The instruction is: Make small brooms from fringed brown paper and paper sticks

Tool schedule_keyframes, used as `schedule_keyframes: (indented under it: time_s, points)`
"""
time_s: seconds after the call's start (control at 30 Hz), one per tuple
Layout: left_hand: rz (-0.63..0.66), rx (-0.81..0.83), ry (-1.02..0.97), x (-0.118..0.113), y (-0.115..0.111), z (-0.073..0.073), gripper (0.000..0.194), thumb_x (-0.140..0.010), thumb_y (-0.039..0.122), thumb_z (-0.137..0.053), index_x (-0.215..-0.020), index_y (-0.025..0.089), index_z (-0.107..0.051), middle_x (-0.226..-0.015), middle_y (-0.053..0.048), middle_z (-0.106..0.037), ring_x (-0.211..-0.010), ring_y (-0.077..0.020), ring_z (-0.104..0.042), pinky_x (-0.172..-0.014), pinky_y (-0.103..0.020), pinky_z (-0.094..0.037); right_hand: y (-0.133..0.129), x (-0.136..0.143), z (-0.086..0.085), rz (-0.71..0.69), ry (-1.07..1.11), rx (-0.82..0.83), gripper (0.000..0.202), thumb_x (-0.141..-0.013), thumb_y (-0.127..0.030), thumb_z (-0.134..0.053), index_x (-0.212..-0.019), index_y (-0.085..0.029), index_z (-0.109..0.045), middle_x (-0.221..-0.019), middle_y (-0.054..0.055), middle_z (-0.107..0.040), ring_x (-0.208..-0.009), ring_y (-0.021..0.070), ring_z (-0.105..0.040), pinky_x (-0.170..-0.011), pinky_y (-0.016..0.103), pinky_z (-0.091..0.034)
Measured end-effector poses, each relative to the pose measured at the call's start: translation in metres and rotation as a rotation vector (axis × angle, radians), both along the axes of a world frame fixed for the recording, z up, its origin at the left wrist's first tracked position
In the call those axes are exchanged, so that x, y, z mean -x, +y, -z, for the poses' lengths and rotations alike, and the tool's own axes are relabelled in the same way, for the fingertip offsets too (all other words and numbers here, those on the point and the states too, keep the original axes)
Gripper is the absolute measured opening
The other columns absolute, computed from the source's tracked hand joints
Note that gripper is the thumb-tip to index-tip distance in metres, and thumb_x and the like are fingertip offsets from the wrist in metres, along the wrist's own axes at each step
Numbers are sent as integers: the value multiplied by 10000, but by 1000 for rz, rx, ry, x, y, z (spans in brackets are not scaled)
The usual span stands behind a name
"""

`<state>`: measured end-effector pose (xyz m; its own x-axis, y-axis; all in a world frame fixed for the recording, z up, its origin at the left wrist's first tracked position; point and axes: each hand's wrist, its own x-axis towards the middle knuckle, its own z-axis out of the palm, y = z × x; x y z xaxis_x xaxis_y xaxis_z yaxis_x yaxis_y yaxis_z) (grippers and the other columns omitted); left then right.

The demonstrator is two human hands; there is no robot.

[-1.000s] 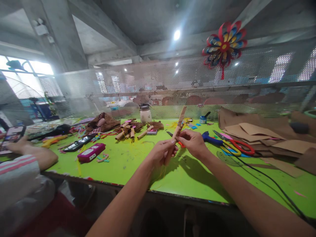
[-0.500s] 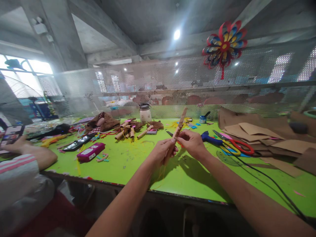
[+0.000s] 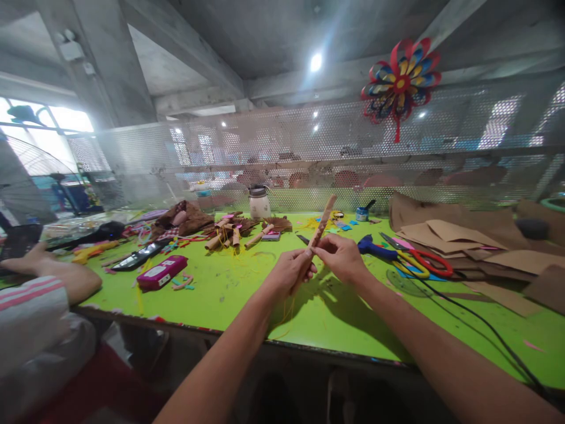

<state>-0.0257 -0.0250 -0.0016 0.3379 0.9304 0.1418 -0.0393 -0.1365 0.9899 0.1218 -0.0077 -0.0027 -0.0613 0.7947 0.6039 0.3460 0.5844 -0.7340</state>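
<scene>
A narrow strip of brown paper (image 3: 326, 215) stands tilted above the table, its upper part marked with darker spots. My left hand (image 3: 289, 272) is closed around its lower part. The thumb and fingers of my right hand (image 3: 339, 254) pinch the strip's edge just above the left thumb. Thin yellow strands (image 3: 286, 312) hang below my left hand. Behind the strip lies a dark pointed blade (image 3: 302, 239), mostly hidden by the hands. To the right of my right hand are a blue-handled tool (image 3: 379, 249) with a black cord and scissors (image 3: 430, 263) with red and yellow handles.
Brown paper sheets (image 3: 468, 235) pile up at the right. Rolled brown paper pieces (image 3: 227, 231), a white jar (image 3: 259, 203) and a purple box (image 3: 162, 272) stand on the green table (image 3: 212, 306). Another person's arm (image 3: 73, 280) rests at the left edge, holding a phone (image 3: 20, 244).
The strip's tip has shifted slightly right, and my right fingers have moved a little along its edge. At the left, the other person's phone has tilted and looks dark.
</scene>
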Motion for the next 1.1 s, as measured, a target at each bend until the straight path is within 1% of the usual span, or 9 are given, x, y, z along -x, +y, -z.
schedule_keyframes:
  time_s: [0.13,0.23,0.37,0.47,0.53,0.6,0.77,0.87,1.1]
  points:
    - [11,-4,-4,1,-1,-1,314,-809,404,-539,-772,94,-577,-644,-57,-575,-500,-67,-478,-478,-205,-375,-5,-2,-6,-45,66,52,176,-682,-320,-640,-687,-148,-604,-589,5,-587,-525,115,-500,-515,245,-409]
    - [8,32,-26,2,-1,-1,279,-807,373,-552,-815,96,-578,-656,-61,-587,-503,-69,-489,-483,-202,-380,-8,-4,-12,-68,203,82,216,-695,-351,-635,-718,-142,-587,-618,16,-594,-540,115,-513,-518,245,-422]
    - [16,46,-52,3,-1,-1,239,-805,332,-568,-810,94,-587,-660,-72,-600,-502,-72,-500,-488,-199,-383,-7,-6,-18,-121,385,121,346,-682,-434,-655,-837,-141,-558,-614,-1,-582,-487,98,-496,-460,231,-416]
    - [49,38,-47,4,0,-1,249,-810,338,-562,-841,94,-599,-672,-74,-608,-512,-76,-507,-492,-194,-385,-4,-6,-19,-158,427,175,416,-685,-479,-647,-911,-145,-549,-554,-34,-544,-426,87,-468,-411,222,-396]
    - [60,39,-26,4,-1,-2,254,-811,345,-556,-851,99,-601,-675,-70,-608,-519,-78,-511,-497,-192,-388,-3,-5,-18,-187,449,185,399,-690,-482,-643,-889,-147,-556,-550,-37,-539,-418,82,-462,-400,217,-386]
    - [59,50,-8,3,-2,-3,249,-806,347,-558,-846,104,-598,-668,-63,-603,-515,-79,-508,-494,-192,-384,-1,-5,-17,-204,472,175,352,-697,-468,-640,-826,-149,-563,-539,-37,-532,-412,76,-448,-391,212,-372]
    - [74,70,1,2,-7,-7,250,-811,349,-547,-840,104,-587,-666,-60,-592,-509,-75,-499,-482,-190,-375,1,-6,-17,-170,478,158,311,-696,-458,-634,-715,-157,-557,-487,-43,-500,-373,75,-415,-357,213,-331]
    - [111,82,-15,2,-9,-9,255,-816,356,-542,-830,105,-587,-675,-64,-593,-512,-75,-500,-477,-184,-376,1,-7,-18,-152,449,128,303,-700,-457,-625,-691,-164,-549,-483,-43,-492,-373,78,-409,-360,215,-326]
    - [136,100,-43,3,-8,-7,257,-814,367,-543,-821,115,-590,-670,-63,-603,-504,-77,-502,-465,-177,-380,-1,-7,-17,-120,401,88,297,-724,-458,-609,-692,-169,-552,-486,-41,-486,-384,80,-401,-373,216,-319]
